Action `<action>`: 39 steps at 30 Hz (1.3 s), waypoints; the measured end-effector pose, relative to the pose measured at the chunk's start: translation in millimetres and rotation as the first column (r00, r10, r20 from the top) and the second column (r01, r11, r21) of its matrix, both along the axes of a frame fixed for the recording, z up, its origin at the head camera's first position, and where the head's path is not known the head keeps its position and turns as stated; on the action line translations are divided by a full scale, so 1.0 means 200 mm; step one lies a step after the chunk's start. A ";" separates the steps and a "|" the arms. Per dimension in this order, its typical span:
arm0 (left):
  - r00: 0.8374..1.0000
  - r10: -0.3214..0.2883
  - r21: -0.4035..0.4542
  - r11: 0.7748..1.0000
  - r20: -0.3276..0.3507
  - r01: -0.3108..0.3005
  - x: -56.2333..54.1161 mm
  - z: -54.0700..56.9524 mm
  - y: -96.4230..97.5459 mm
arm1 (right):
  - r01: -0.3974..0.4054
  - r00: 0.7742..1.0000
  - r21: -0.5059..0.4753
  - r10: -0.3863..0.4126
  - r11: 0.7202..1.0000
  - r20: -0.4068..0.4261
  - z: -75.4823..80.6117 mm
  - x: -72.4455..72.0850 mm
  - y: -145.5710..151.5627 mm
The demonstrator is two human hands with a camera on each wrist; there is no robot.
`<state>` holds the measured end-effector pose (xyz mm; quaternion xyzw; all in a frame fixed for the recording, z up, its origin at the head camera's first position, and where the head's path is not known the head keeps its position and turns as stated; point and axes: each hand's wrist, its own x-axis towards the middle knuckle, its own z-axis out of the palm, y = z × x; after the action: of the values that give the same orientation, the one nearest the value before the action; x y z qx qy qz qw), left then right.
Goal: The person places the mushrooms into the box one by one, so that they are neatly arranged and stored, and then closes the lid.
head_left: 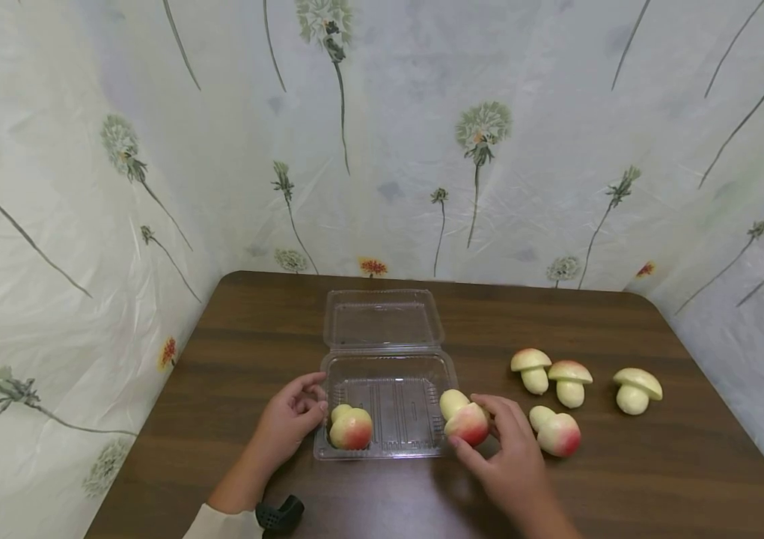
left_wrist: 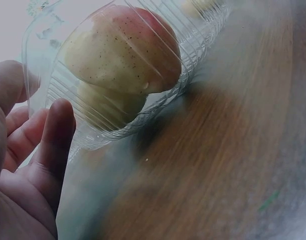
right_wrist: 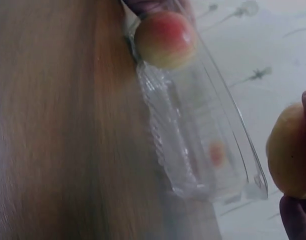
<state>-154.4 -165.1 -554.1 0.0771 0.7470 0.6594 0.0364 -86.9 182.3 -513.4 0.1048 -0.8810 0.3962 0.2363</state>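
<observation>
A hinged clear plastic container [head_left: 391, 404] stands on the table with its lid raised. One yellow mushroom with a red-tinged cap [head_left: 352, 429] lies in its left end, and it shows through the clear wall in the left wrist view. At the container's left rim, my left hand [head_left: 290, 415] pinches the edge between thumb and fingers. My right hand [head_left: 506, 457] grips another red-and-yellow mushroom [head_left: 468, 424] by its cap, over the container's right edge with the stem pointing away. In the right wrist view, that held mushroom [right_wrist: 290, 152] is partly cut off.
Right of my right hand lies a mushroom [head_left: 559, 434] on its side. Farther back are two mushrooms close together, one [head_left: 532, 368] left of the other [head_left: 570, 382], and a yellow one [head_left: 636, 391] apart at the right. A patterned sheet [head_left: 395, 150] hangs behind the brown table [head_left: 274, 314].
</observation>
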 end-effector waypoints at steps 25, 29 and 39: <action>1.000 -0.012 0.015 1.000 -0.005 0.012 0.00 0.00 0.00 | -0.059 0.998 0.084 0.057 0.995 0.023 -0.01 -0.01 -0.19; 1.000 -0.010 0.012 1.000 -0.004 0.010 0.00 0.00 0.00 | -0.063 0.997 0.093 0.059 0.994 0.049 -0.01 -0.01 -0.20; 1.000 -0.010 0.008 1.000 0.003 0.010 0.00 0.00 0.00 | -0.086 0.994 0.122 0.076 0.989 0.084 0.00 -0.02 -0.25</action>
<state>-154.8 -165.5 -554.6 0.0803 0.7438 0.6623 0.0405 -90.0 133.2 -513.7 0.1393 -0.9080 0.3529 0.1779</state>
